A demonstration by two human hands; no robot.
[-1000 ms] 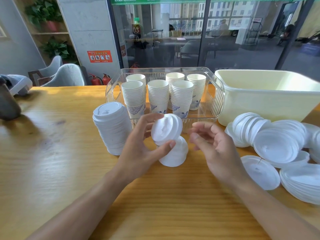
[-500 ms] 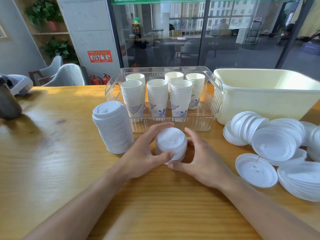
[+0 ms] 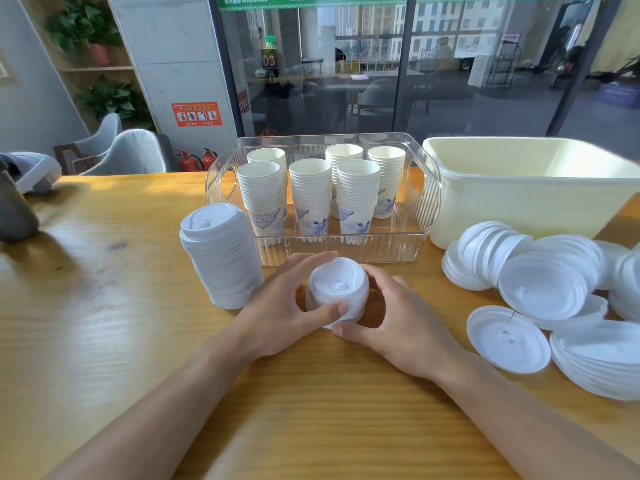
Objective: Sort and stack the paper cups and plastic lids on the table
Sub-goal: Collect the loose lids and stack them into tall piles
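Both the left hand (image 3: 280,317) and the right hand (image 3: 398,323) are cupping a short stack of lids (image 3: 337,292) standing on the tabletop (image 3: 104,341) in front of the clear tray (image 3: 420,202). The lids are looking light, thin and slippery, so gripping low on the sides seems safest. The tall lid stack (image 3: 221,254) is crowding the left, loose lids (image 3: 540,289) the right, leaving room toward the person.

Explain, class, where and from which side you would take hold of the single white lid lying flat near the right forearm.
Take the single lid by its thin raised rim, on the near-left edge, probably from above. It lies flat and hollow side up on the table, apart from the loose lid pile, so that edge is free for pinching.
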